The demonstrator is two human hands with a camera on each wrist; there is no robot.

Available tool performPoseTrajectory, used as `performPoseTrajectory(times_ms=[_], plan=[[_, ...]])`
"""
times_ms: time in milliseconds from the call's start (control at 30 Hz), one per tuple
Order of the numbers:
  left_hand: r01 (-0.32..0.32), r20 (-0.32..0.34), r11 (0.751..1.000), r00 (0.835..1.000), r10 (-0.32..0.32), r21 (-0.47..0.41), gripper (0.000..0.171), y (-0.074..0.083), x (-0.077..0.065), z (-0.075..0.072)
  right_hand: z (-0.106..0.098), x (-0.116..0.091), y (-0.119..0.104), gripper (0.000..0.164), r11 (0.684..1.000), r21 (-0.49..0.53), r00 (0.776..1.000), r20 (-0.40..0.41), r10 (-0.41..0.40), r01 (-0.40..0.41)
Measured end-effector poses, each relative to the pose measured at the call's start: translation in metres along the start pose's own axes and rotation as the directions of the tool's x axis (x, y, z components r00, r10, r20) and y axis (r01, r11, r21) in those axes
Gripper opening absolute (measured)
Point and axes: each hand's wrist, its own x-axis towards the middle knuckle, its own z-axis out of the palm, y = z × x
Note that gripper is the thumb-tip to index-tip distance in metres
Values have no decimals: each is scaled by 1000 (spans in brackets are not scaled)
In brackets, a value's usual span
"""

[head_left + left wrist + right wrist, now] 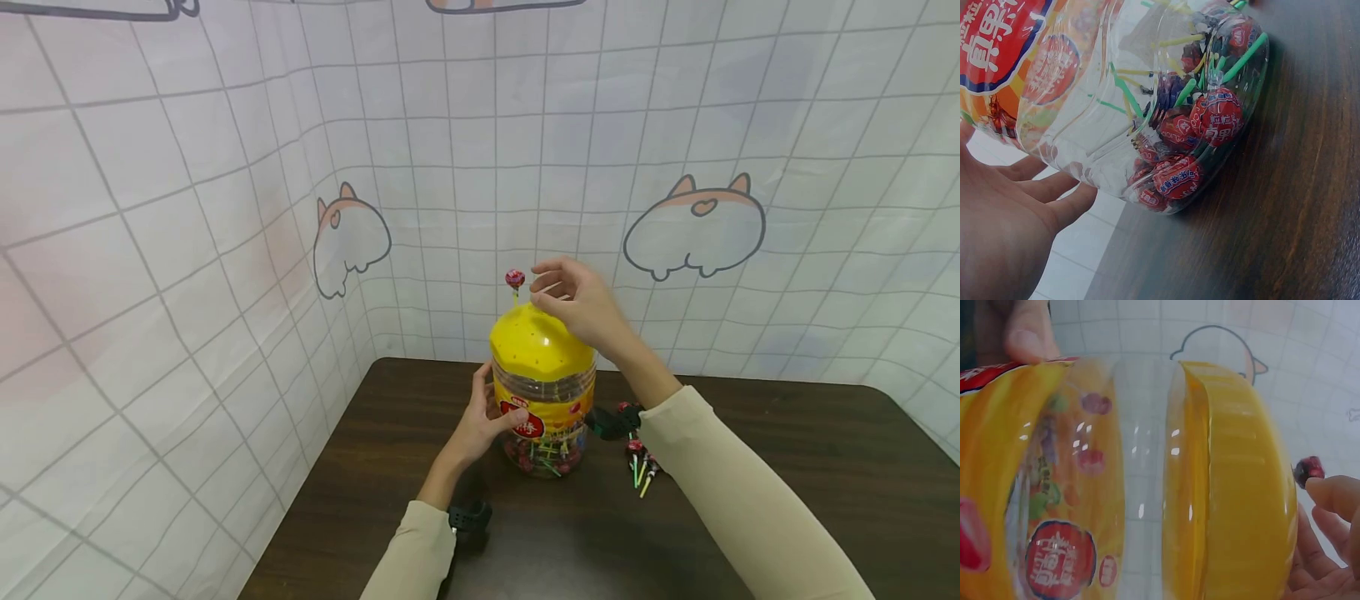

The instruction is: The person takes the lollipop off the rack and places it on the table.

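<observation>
A plastic jar (pixel 543 392) of lollipops with a domed yellow lid (pixel 542 342) stands on the table. My left hand (pixel 480 425) holds it from the left, thumb across the red and yellow label, fingers round the far side. In the left wrist view, wrapped lollipops (pixel 1200 131) fill its bottom. One lollipop (pixel 514 279) sticks up from the lid top, its stick reaching down into the lid. My right hand (pixel 573 300) hovers at the lid top just right of that lollipop, fingers loosely bent. Between right thumb and fingers (pixel 1335 531) no held thing shows.
Several loose lollipops (pixel 637 462) lie on the dark table (pixel 787 467) right of the jar, partly behind the right sleeve. A white gridded cloth (pixel 495 192) with cartoon animals hangs behind and to the left. A black strap (pixel 471 517) circles the left wrist.
</observation>
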Motion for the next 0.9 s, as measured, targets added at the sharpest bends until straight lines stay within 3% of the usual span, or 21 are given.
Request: performPoseTrajectory(times_ms=[500, 667, 900], plan=[[12, -26, 1000, 1000, -12, 16, 95, -1, 0, 0, 19, 20, -8, 32, 1000, -2, 1000, 7, 20, -20], [13, -27, 1000, 1000, -12, 19, 94, -2, 0, 0, 22, 22, -4, 32, 1000, 12, 999, -41, -18, 18], [8, -17, 1000, 1000, -8, 22, 93, -5, 0, -1, 17, 16, -11, 35, 984, 129, 987, -122, -104, 119]])
